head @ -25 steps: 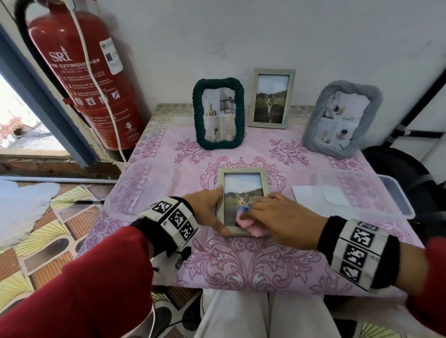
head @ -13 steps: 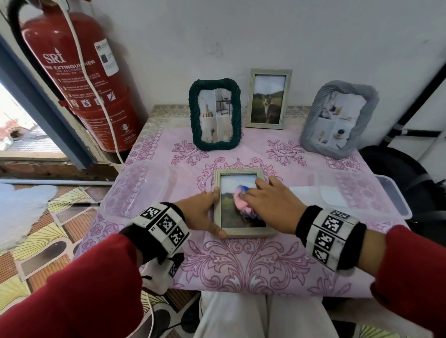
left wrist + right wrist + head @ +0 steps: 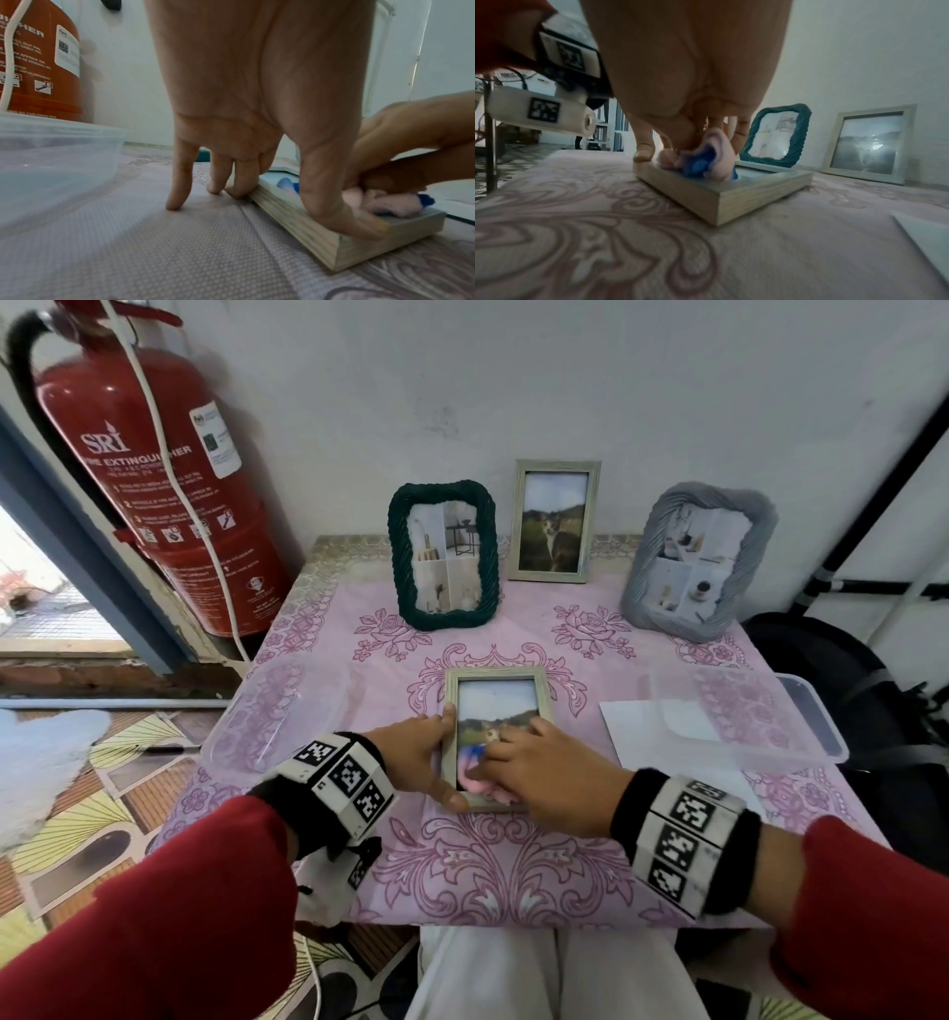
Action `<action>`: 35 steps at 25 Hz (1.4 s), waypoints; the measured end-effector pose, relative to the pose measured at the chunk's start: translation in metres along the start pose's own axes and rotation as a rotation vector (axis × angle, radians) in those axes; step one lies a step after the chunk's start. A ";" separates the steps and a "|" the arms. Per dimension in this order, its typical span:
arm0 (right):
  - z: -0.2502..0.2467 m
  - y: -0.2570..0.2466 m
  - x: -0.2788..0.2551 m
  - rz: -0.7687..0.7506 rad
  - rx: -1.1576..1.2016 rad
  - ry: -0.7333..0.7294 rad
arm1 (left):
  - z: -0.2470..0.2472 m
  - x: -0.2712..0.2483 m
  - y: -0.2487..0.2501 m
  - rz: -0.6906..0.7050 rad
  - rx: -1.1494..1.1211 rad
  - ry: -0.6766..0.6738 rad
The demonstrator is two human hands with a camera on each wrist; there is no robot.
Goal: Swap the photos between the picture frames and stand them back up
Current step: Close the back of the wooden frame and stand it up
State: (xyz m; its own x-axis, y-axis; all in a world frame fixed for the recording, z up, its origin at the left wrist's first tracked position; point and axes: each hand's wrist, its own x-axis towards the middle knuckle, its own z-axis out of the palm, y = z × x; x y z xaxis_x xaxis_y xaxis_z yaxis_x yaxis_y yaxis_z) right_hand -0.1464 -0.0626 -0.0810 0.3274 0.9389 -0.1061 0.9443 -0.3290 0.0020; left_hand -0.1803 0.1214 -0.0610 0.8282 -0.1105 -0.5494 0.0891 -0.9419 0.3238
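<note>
Frame of pale wood (image 3: pixel 497 683) lying flat, glass up, near the middle of the tabletop (image 3: pixel 462 870), on the pink floral cloth, photo of a cat before green hills showing behind the glass. Left hand (image 3: pixel 413 757) bracing that frame along its left edge: thumb pressing on the near left corner, fingertips (image 3: pixel 240 190) resting against the side rail and on the cloth beside it, fingers fairly straight, grip curling round nothing. Right hand (image 3: pixel 544 778) bunching a pink and blue cloth (image 3: pixel 475 770) in a closed grip, fingers curled over the wad and pressing it onto the lower part of the glass. Standing upright along the back edge by the wall: dark green rope frame (image 3: pixel 442 557) on the left with a collage of room pictures, second pale wood frame (image 3: pixel 554 521) in the middle holding another cat photo, grey rope frame (image 3: pixel 696 559) on the right with a like collage. Sitting on the left side of the tabletop, clear plastic tub (image 3: pixel 272 711); lying on the right side, clear plastic lid (image 3: pixel 744 711) partly over a white sheet (image 3: pixel 637 726). Leaning by the wall at the left, red fire extinguisher (image 3: pixel 154 469) with a white cord (image 3: pixel 169 439) trailing down across it.
</note>
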 end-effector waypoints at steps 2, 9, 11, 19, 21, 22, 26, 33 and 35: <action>-0.003 0.002 -0.012 0.047 -0.022 -0.002 | -0.002 0.000 0.001 -0.003 0.015 -0.011; -0.012 0.012 -0.011 0.036 -0.419 -0.055 | 0.001 0.000 -0.004 0.007 0.008 0.001; -0.015 0.012 -0.005 0.070 -0.472 -0.020 | 0.001 0.000 -0.005 0.010 0.023 -0.005; -0.017 0.053 0.042 0.233 -0.173 -0.119 | 0.006 0.000 -0.010 -0.001 -0.011 0.015; -0.019 0.060 0.054 0.258 0.050 -0.136 | 0.007 -0.002 -0.009 -0.005 -0.013 0.017; -0.018 0.061 0.058 0.263 0.126 -0.127 | 0.008 -0.002 -0.009 -0.005 -0.013 0.020; -0.011 0.050 0.061 0.239 0.228 -0.097 | 0.004 0.000 -0.007 0.021 -0.055 0.048; -0.015 0.038 0.028 0.073 0.293 -0.114 | 0.005 0.000 -0.004 0.017 0.009 0.044; -0.020 0.046 0.027 0.102 0.283 -0.114 | 0.005 0.000 -0.005 0.023 0.005 0.047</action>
State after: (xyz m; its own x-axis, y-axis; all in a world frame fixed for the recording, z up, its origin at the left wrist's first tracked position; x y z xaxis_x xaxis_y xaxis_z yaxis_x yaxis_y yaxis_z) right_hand -0.0941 -0.0505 -0.0638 0.3989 0.8875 -0.2307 0.8549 -0.4509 -0.2565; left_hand -0.1836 0.1248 -0.0667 0.8548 -0.1173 -0.5055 0.0672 -0.9409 0.3320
